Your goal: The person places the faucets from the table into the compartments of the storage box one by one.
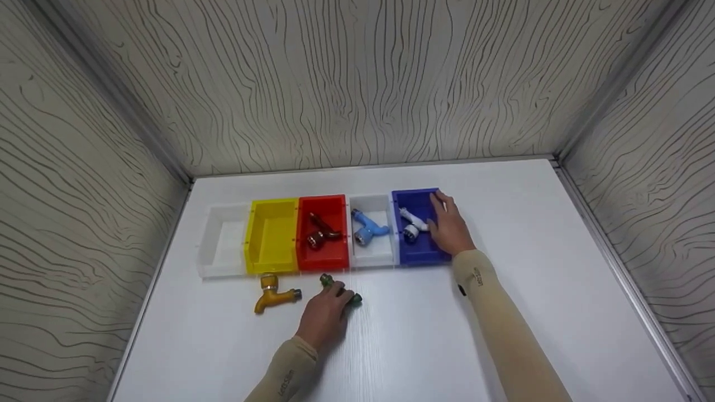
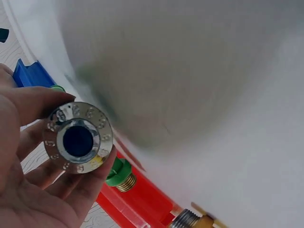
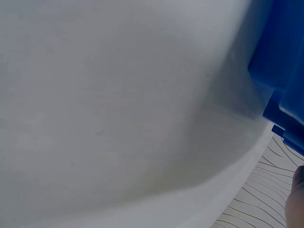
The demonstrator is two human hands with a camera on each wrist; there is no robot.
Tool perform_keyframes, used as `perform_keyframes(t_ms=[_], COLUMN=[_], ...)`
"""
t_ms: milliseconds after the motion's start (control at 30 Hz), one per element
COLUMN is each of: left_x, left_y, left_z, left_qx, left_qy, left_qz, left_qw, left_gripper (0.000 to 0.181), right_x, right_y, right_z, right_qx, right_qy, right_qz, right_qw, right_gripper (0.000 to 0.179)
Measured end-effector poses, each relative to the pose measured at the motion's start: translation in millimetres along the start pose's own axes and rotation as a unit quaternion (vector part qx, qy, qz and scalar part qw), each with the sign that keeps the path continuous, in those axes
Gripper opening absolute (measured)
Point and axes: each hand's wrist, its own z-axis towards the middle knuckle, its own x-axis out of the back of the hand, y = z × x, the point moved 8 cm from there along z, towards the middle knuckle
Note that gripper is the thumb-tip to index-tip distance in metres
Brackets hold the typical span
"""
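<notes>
Green faucet [image 1: 342,290] under left hand [image 1: 325,315]

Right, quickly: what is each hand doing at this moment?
Left hand: fingers curled round the green faucet, gripping it.
Right hand: open, resting on the blue bin, holding nothing.

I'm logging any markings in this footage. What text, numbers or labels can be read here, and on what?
Left sleeve: a small printed word, too blurred to read.
Right sleeve: a small printed word, too blurred to read.
Green tap, metal ring in the left hand: embossed marks, not legible.
Bins and other taps: no text visible.
</notes>
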Motion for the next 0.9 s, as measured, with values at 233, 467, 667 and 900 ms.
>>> perform_keyframes(t_ms=[233, 467, 667, 900], left_x=[21.7, 46.4, 68.9, 94.8], left_y=[7.8, 13.4, 8.5, -5.5], left_z=[2.1, 7.6, 17.3, 24.4], left_qx=[-0.015, -0.037, -0.032, -0.027], left_qy=[0.02, 0.026, 0.033, 0.062], left_qz=[0.013, 0.028, 0.036, 0.049], left_qw=[0.9996, 0.9986, 0.9983, 0.9965], left_gripper=[0.038, 0.039, 0.047, 0.047], right_x=[0, -1, -2, -2], right_y=[0, 2, 2, 0], right_z=[0.5, -2.6, -3.4, -2.0], right_qx=[-0.002, -0.01, -0.016, -0.021], right_qy=[-0.006, -0.013, -0.019, -0.018], right_qz=[-0.011, -0.006, -0.006, -0.001], right_qw=[0.9999, 0.9998, 0.9997, 0.9996], right_gripper=[0.066, 0.066, 0.067, 0.067])
